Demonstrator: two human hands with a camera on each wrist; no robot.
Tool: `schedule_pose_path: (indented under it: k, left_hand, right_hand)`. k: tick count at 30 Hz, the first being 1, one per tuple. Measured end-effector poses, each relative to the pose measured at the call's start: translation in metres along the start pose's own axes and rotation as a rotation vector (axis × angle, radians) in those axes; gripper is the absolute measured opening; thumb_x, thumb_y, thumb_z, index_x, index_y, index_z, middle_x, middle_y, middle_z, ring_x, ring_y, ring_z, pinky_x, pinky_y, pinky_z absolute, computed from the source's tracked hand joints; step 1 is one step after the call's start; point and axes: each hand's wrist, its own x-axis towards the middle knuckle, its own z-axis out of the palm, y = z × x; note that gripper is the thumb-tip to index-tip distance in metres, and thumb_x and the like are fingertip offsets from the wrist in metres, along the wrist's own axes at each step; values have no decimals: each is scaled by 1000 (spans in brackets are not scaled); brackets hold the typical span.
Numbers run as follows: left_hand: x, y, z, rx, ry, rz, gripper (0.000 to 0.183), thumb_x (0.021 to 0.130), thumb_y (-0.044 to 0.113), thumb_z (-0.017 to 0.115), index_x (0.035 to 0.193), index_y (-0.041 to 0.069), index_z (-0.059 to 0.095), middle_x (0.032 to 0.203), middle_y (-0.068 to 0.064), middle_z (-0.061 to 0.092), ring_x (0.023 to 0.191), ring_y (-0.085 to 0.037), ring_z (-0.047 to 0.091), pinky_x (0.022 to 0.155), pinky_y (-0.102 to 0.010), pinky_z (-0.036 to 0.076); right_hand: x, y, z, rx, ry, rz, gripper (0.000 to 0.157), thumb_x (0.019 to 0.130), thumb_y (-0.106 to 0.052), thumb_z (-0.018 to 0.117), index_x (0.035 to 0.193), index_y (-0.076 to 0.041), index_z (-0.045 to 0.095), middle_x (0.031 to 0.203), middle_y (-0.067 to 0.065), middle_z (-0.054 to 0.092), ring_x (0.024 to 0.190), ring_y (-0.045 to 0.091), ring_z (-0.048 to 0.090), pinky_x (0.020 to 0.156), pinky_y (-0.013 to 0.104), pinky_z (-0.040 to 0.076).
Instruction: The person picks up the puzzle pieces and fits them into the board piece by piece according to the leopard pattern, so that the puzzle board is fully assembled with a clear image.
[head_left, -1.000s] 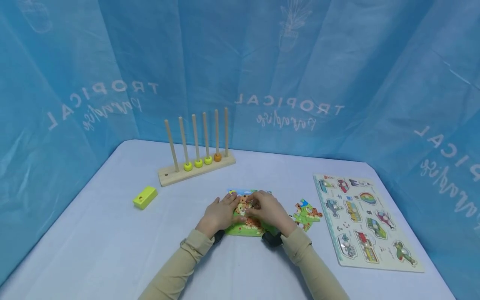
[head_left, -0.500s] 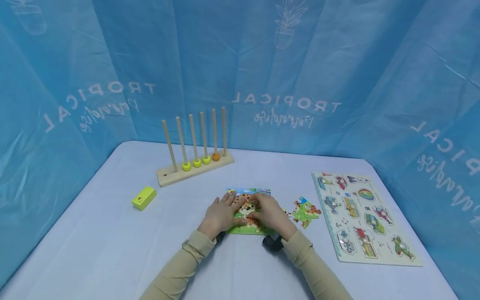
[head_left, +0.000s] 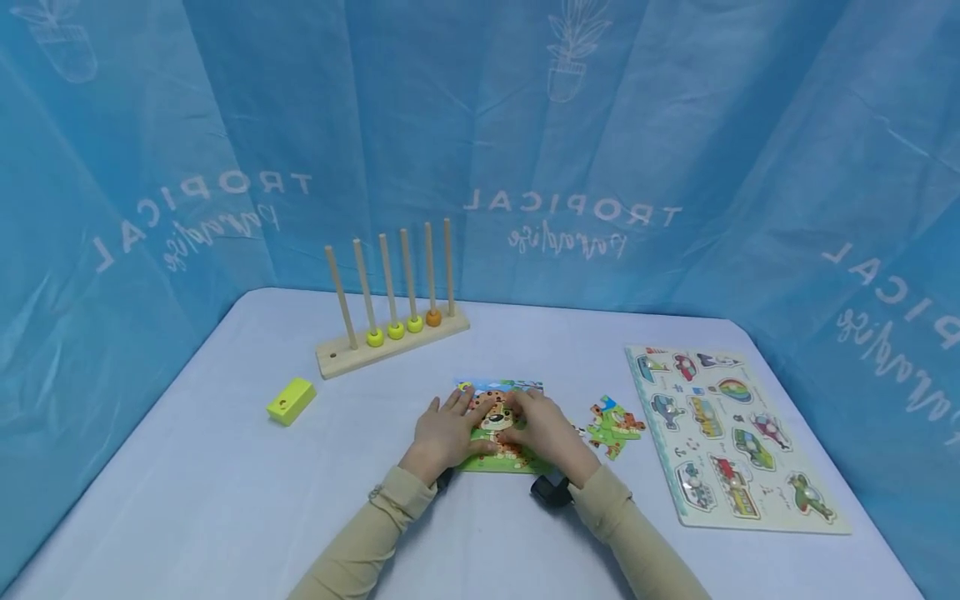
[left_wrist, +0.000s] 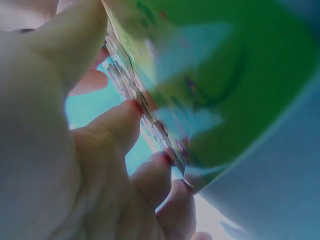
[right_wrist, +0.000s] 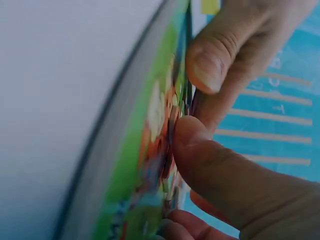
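In the head view a jigsaw puzzle with a spotted orange leopard picture and green border lies before me, partly hidden by both hands. My left hand rests on its left side, fingers spread and fingertips touching the surface; the left wrist view shows those fingers along the layered puzzle pieces. My right hand lies over the right side with bent fingers. Up close, the right thumb presses the edge of a slightly raised puzzle piece, other fingers on its far side. Several loose puzzle pieces lie right of the hand.
A wooden peg stand with yellow and orange beads stands at the back left. In front of it lies a yellow block. A knob puzzle board with vehicle pictures covers the right side. Blue curtains enclose the table.
The right hand has shifted slightly right, uncovering more of the leopard's face. The left hand stays on the puzzle's left side. The head view has tilted slightly.
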Motion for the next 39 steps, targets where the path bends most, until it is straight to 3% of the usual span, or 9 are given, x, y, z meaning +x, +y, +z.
schedule_pose_path:
  k: [7,10,12,17,21,27,33,39]
  left_hand:
    - [3,0,-2,11,18,-15,78,87,66,50,153,28,33,160,-7,28,148,-26,28,121,-49,28]
    - [2,0,-2,20,7,-17,78,87,67,50,153,28,33,160,-7,28,148,-26,28,121,-49,28]
    - [1,0,-1,19,-2,-21,79,86,68,50,153,29,32,161,-7,27,148,-26,28,121,-49,27]
    - [1,0,2,-10,7,-21,81,84,70,50,152,29,33,160,-8,28,148,-26,28,121,-49,27]
    - [0,-2,3,-33,9,-20,82,84,69,51,152,27,34,161,-9,27,148,-27,27,121,-50,26]
    - [-1,-4,6,-53,-30,11,82,86,68,49,152,22,34,162,-8,23,150,-27,23,122,-49,26]
    - [1,-8,7,-156,-41,53,86,90,62,51,156,15,23,162,-9,21,150,-29,20,122,-50,24]
    - [0,-12,5,-163,-45,93,78,91,61,52,154,21,30,163,-13,19,150,-33,19,122,-51,25]
  right_hand:
    - [-12,-3,-1,-83,49,-106,18,85,-20,75,99,-9,72,108,10,62,101,27,61,83,39,57]
    - [-14,-3,1,-77,63,-145,10,85,-18,75,92,-10,73,111,11,61,103,28,61,81,37,57]
    - [-15,-4,2,-81,52,-156,7,85,-16,75,89,-10,73,107,9,61,94,23,61,76,34,57]
    - [-17,-6,0,-103,-21,-148,6,88,-13,72,91,-8,69,85,2,60,71,11,54,60,26,50]
    - [-14,0,-2,-53,-87,-157,5,89,-10,69,92,-7,65,74,-2,59,61,6,49,54,20,45]
    - [-5,5,-2,-17,-92,-156,6,88,-10,68,93,-7,65,75,-1,62,63,5,52,57,20,48]
    - [-3,6,-4,-46,-118,-124,9,86,-7,70,94,-6,67,79,2,67,66,7,58,59,21,52]
    - [-2,3,-6,-109,-82,-140,8,87,-10,72,93,-8,68,82,2,69,70,9,61,63,23,54]
